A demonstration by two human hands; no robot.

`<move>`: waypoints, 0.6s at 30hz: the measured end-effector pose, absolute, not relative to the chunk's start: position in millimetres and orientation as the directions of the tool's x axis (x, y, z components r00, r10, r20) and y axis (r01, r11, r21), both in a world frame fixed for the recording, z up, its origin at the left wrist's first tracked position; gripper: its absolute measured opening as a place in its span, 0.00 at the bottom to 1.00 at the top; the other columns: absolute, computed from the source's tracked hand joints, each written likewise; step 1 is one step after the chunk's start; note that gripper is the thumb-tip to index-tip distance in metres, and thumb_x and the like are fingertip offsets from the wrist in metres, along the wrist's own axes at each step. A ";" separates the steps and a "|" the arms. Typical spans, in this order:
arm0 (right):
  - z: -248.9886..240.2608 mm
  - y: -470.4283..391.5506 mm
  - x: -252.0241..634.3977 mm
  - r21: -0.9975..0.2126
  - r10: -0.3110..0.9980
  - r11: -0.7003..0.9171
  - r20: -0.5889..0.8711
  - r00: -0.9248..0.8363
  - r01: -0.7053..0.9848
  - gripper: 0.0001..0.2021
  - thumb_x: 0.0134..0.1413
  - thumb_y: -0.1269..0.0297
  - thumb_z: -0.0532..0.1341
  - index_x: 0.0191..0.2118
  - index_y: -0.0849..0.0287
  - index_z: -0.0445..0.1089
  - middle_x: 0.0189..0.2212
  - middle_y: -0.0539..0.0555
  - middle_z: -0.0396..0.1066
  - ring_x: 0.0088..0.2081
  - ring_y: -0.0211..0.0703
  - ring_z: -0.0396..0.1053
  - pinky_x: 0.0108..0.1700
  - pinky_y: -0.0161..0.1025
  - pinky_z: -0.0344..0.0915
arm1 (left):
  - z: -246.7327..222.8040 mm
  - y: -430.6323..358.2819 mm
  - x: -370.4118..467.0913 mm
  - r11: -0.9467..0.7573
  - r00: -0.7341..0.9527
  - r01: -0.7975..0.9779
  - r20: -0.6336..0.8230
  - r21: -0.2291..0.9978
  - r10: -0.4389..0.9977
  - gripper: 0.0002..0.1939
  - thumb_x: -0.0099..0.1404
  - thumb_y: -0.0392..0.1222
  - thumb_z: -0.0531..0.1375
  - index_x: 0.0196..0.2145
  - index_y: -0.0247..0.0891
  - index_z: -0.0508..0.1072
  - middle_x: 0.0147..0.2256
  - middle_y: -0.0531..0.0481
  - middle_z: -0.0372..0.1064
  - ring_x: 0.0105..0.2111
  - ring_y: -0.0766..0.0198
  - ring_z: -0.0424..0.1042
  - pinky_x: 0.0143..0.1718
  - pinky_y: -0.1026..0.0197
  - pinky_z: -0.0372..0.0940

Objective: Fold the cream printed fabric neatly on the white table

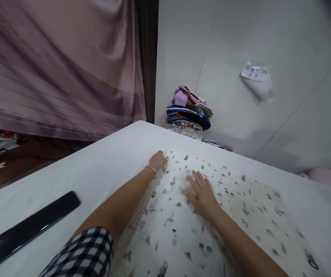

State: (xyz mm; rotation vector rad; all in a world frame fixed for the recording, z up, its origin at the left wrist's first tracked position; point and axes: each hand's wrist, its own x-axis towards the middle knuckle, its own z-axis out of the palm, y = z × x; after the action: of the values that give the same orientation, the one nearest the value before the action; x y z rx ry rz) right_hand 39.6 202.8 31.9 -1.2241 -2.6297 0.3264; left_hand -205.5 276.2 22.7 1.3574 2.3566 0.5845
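A thin white cloth printed with small leaves and figures lies spread over the white table, with folds along its left side. My left hand, a bracelet at its wrist, has its fingers closed at the cloth's far left corner and appears to pinch it. To the right, my right hand rests palm down on the cloth with the fingers spread. Nothing is held in it.
A long dark glossy object lies on the white table at left. Folded clothes are stacked by the far edge. A pink curtain hangs at left, and a labelled plastic pouch is on the wall.
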 end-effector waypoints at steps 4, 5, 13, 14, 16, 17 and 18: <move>14.4 234.9 26.6 -0.259 0.838 0.528 0.000 -0.546 0.809 0.34 0.59 0.44 0.40 0.64 0.60 0.47 0.65 0.57 0.36 0.65 0.52 0.32 0.62 0.55 0.34 | 18.7 292.8 -204.6 0.453 -0.493 0.706 -0.081 0.544 0.866 0.24 0.56 0.40 0.57 0.51 0.35 0.64 0.48 0.40 0.69 0.48 0.54 0.68 0.44 0.59 0.62; 8.8 238.4 22.2 -0.246 0.839 0.521 -0.030 -0.544 0.817 0.34 0.59 0.43 0.39 0.65 0.60 0.46 0.65 0.57 0.35 0.65 0.51 0.31 0.62 0.55 0.32 | 17.4 297.7 -203.4 0.447 -0.495 0.704 -0.069 0.551 0.866 0.24 0.56 0.38 0.57 0.51 0.36 0.63 0.48 0.40 0.68 0.48 0.55 0.67 0.44 0.59 0.62; -11.8 239.4 13.4 -0.187 0.836 0.531 -0.042 -0.546 0.827 0.34 0.59 0.42 0.37 0.65 0.58 0.46 0.66 0.54 0.34 0.65 0.50 0.31 0.62 0.54 0.28 | 20.0 305.4 -190.3 0.321 -0.451 0.755 0.098 0.571 0.887 0.26 0.59 0.31 0.51 0.56 0.38 0.58 0.50 0.46 0.66 0.50 0.60 0.65 0.49 0.60 0.59; -12.0 239.6 14.2 -0.185 0.837 0.531 -0.037 -0.545 0.827 0.34 0.59 0.42 0.37 0.65 0.58 0.46 0.66 0.55 0.34 0.65 0.50 0.31 0.62 0.54 0.29 | 20.2 299.8 -185.9 0.247 -0.389 0.797 0.155 0.551 0.908 0.26 0.60 0.31 0.50 0.56 0.39 0.59 0.51 0.46 0.66 0.51 0.61 0.64 0.51 0.60 0.58; -12.0 240.1 14.9 -0.182 0.836 0.534 -0.029 -0.548 0.826 0.34 0.59 0.42 0.37 0.64 0.58 0.46 0.66 0.55 0.35 0.65 0.50 0.32 0.61 0.54 0.29 | 17.9 285.3 -174.7 -0.017 -0.116 0.897 0.273 0.443 0.955 0.23 0.61 0.31 0.50 0.54 0.41 0.62 0.50 0.47 0.67 0.51 0.60 0.63 0.52 0.58 0.56; -11.9 240.3 15.0 -0.179 0.834 0.539 -0.022 -0.551 0.823 0.34 0.59 0.42 0.37 0.64 0.58 0.46 0.66 0.56 0.36 0.65 0.51 0.32 0.61 0.54 0.29 | 15.3 277.3 -168.9 -0.189 0.076 0.913 0.305 0.361 0.949 0.22 0.61 0.32 0.50 0.53 0.41 0.63 0.48 0.47 0.67 0.50 0.60 0.63 0.52 0.57 0.56; -11.9 240.4 14.8 -0.176 0.833 0.543 -0.012 -0.553 0.821 0.34 0.59 0.43 0.37 0.64 0.58 0.47 0.65 0.56 0.36 0.65 0.51 0.33 0.61 0.54 0.29 | 12.2 269.6 -163.4 -0.347 0.257 0.895 0.311 0.281 0.915 0.20 0.62 0.32 0.51 0.51 0.41 0.65 0.47 0.47 0.68 0.49 0.60 0.64 0.52 0.57 0.57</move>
State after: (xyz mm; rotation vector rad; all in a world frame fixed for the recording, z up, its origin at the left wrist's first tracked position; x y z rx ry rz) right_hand 14.8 240.4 -11.9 -1.4474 -2.6948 0.2475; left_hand -163.4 269.6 12.2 2.4525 1.7677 0.6609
